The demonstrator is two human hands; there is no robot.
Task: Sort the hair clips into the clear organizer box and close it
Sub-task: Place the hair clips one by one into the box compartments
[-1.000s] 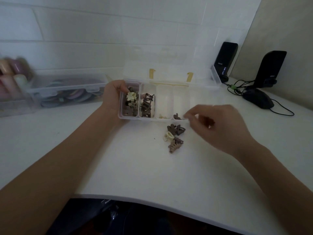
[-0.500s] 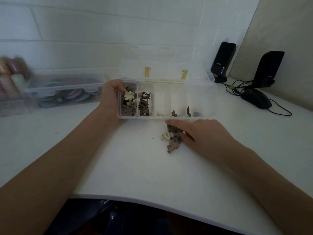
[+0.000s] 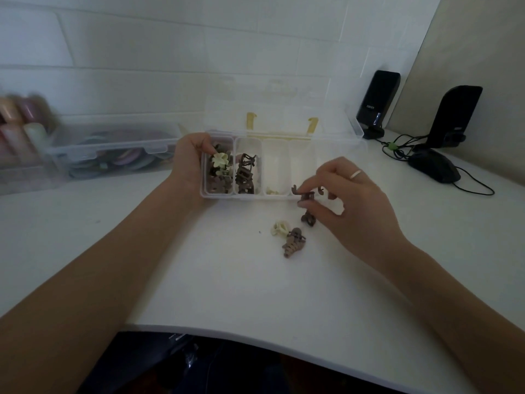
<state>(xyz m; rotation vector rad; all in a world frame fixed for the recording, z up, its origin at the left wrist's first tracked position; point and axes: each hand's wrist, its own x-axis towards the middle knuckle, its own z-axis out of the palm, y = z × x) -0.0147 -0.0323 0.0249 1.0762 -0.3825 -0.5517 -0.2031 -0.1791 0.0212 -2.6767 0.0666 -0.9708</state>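
A brown clip [image 3: 307,196] is pinched by the right hand [image 3: 352,203] just before the open organizer box [image 3: 284,166], whose left end is gripped by the left hand [image 3: 189,163].

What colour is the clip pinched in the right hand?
Dark brown clip, seen in the head view.

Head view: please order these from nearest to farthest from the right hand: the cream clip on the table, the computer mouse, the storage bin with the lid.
1. Cream clip, on the table left of the right hand.
2. Computer mouse, to the right, near the speakers.
3. Lidded storage bin, far left by the wall.
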